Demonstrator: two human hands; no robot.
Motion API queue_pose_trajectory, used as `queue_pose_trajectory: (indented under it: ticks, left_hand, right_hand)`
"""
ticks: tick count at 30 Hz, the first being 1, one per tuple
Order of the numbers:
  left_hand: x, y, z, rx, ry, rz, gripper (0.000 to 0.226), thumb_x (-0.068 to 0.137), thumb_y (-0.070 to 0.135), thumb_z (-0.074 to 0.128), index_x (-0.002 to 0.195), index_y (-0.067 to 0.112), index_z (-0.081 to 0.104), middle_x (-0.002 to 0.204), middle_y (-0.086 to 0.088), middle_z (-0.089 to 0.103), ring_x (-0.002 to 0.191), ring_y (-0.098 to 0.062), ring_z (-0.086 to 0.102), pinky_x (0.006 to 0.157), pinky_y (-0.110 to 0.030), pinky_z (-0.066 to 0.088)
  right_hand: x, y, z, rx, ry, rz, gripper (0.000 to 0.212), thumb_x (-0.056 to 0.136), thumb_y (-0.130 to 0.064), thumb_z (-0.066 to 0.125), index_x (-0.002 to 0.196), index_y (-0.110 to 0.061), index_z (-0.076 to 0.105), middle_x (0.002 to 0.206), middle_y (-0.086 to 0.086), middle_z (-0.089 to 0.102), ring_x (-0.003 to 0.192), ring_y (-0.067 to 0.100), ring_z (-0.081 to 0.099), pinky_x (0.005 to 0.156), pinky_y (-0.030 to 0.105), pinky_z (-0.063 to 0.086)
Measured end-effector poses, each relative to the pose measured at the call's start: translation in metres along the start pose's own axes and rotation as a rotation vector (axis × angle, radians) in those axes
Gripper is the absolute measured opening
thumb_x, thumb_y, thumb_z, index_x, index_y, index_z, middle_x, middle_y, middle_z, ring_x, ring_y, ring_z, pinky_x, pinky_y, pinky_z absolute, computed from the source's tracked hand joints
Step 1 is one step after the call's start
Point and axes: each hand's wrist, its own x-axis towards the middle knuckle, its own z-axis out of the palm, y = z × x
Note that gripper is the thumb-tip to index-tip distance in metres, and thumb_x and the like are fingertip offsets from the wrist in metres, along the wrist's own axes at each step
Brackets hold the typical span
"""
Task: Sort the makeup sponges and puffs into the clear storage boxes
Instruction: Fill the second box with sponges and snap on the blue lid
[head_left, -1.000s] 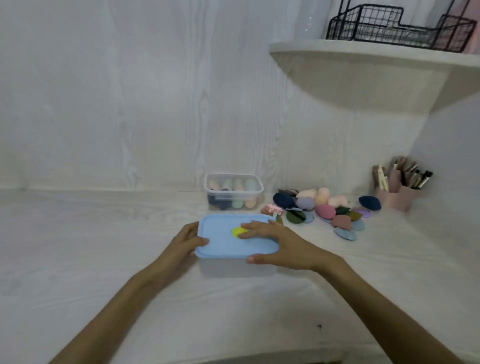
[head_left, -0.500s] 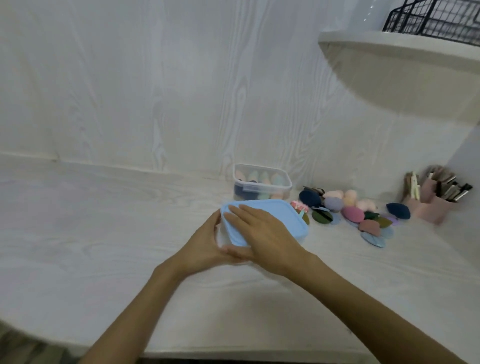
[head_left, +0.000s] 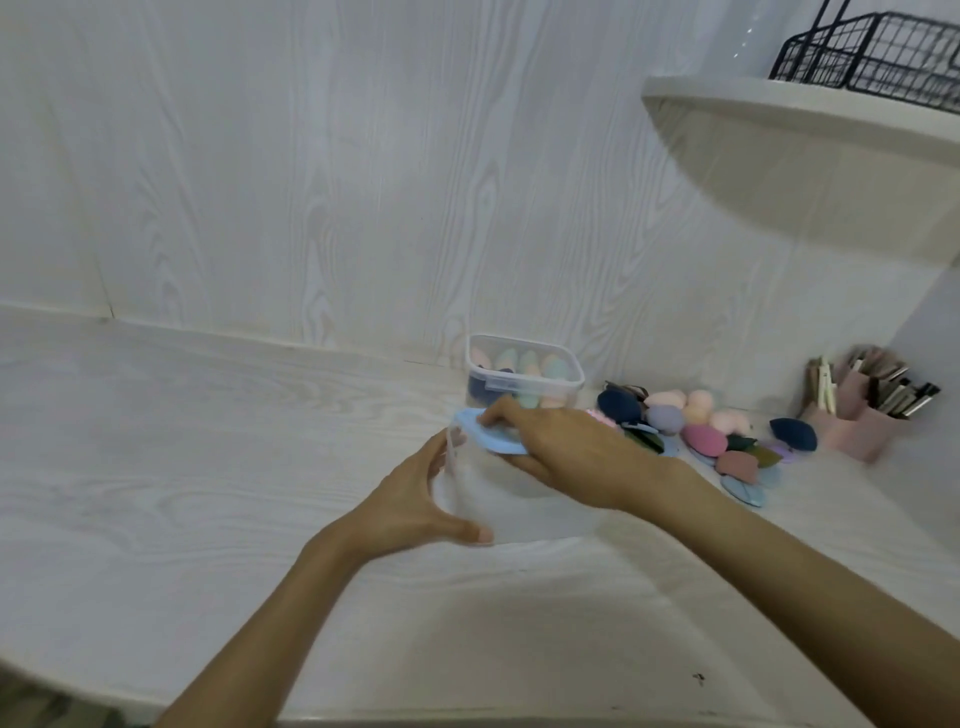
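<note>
Looking down from the head view: broad bare white tabletop (head_left: 171, 467) left of the hands and toward the near edge; crowded right of them by loose sponges and puffs (head_left: 701, 436), pink brush holder (head_left: 857, 421) near the right wall, shelf (head_left: 810, 124) with wire basket (head_left: 878, 52) overhead. Filled clear box (head_left: 522, 374) against the back wall. Nearer clear box (head_left: 519, 499) between both hands, long axis running left to right, blurred. Left hand (head_left: 410, 499) curled around its left end, fingers grasping the wall. Right hand (head_left: 566, 452) clasping the blue lid (head_left: 485, 434), lid tilted, left edge raised, fingertips over its top, thumb beneath.
</note>
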Motion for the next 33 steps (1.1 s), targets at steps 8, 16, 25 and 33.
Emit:
queue_pose_trajectory:
  ticks: [8, 16, 25, 33]
  left_hand:
    - [0.002, -0.002, -0.006, -0.018, 0.012, -0.092, 0.122, 0.048, 0.037, 0.093, 0.147, 0.036, 0.021, 0.14, 0.024, 0.038, 0.128, -0.001, 0.04, 0.104, -0.022, 0.037]
    - [0.001, -0.004, -0.006, -0.026, 0.035, -0.11, 0.123, 0.051, 0.032, 0.093, 0.148, 0.034, 0.018, 0.141, 0.018, 0.035, 0.126, -0.003, 0.04, 0.091, -0.013, 0.037]
    - [0.003, -0.003, -0.007, -0.021, 0.033, -0.111, 0.125, 0.052, 0.031, 0.092, 0.149, 0.034, 0.014, 0.14, 0.021, 0.031, 0.124, 0.0, 0.037, 0.083, -0.005, 0.037]
    - [0.007, -0.004, -0.011, -0.087, 0.026, -0.079, 0.134, 0.045, 0.029, 0.094, 0.149, 0.037, 0.012, 0.143, 0.018, 0.035, 0.121, 0.009, 0.042, 0.093, -0.008, 0.038]
  right_hand:
    - [0.033, 0.101, -0.054, 0.735, 0.778, 0.656, 0.02, 0.09, -0.028, 0.06, 0.081, -0.011, 0.064, 0.086, 0.002, 0.06, 0.077, 0.013, 0.054, 0.067, 0.028, 0.043]
    - [0.063, 0.129, 0.043, 1.881, 0.65, 1.263, 0.008, 0.089, -0.002, 0.06, 0.089, 0.003, 0.054, 0.09, 0.011, 0.055, 0.082, 0.018, 0.059, 0.044, 0.021, 0.054]
    - [0.053, 0.133, 0.07, 0.74, 0.435, 1.247, 0.049, 0.076, -0.042, 0.073, 0.048, -0.013, 0.044, 0.051, 0.002, 0.049, 0.049, 0.019, 0.05, 0.054, 0.028, 0.038]
    - [0.043, 0.12, 0.062, 0.782, 0.537, 1.138, 0.048, 0.09, -0.047, 0.053, 0.115, -0.006, 0.055, 0.091, 0.003, 0.059, 0.067, 0.017, 0.056, 0.066, 0.027, 0.043]
